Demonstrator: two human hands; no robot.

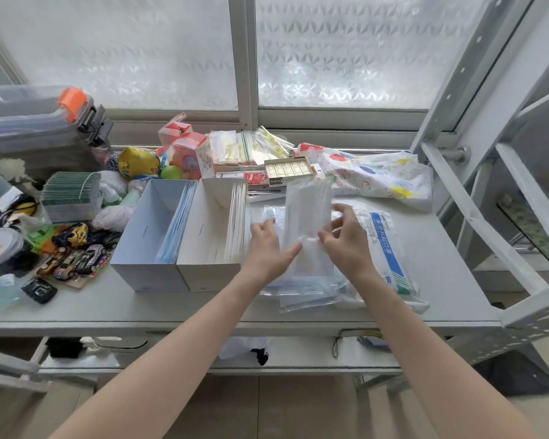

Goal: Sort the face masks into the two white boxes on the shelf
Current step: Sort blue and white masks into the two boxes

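**White mask in hand, both boxes part-filled**

At the far left of the grey metal shelf (425, 280) lay a clutter of small toy cars (76, 258) and a banded stack of green-edged packets (72, 191), none of it part of the sorting. Next came the left white cardboard box (146, 274), open-topped, with pale blue face masks (178, 223) standing on edge against its right wall. Touching it on the right stood the second white cardboard box (208, 275), holding white face masks (236, 223) upright along its right side.

Just right of that box, the left hand (268, 248) pinched the lower left edge of a clear-wrapped white face mask (308, 213), thumb stretched toward its middle. The right hand (346, 239) pinched the same mask's right edge, its fingers curled. The mask was held up above a loose pile of wrapped masks (301, 289) on the shelf. Further right lay a blue-and-white printed mask packet (387, 248).

The step in hand seemed to be checking or picking up one mask. Since it looked white, the next move probably called for carrying it left and slipping it on edge beside the white masks in the second box
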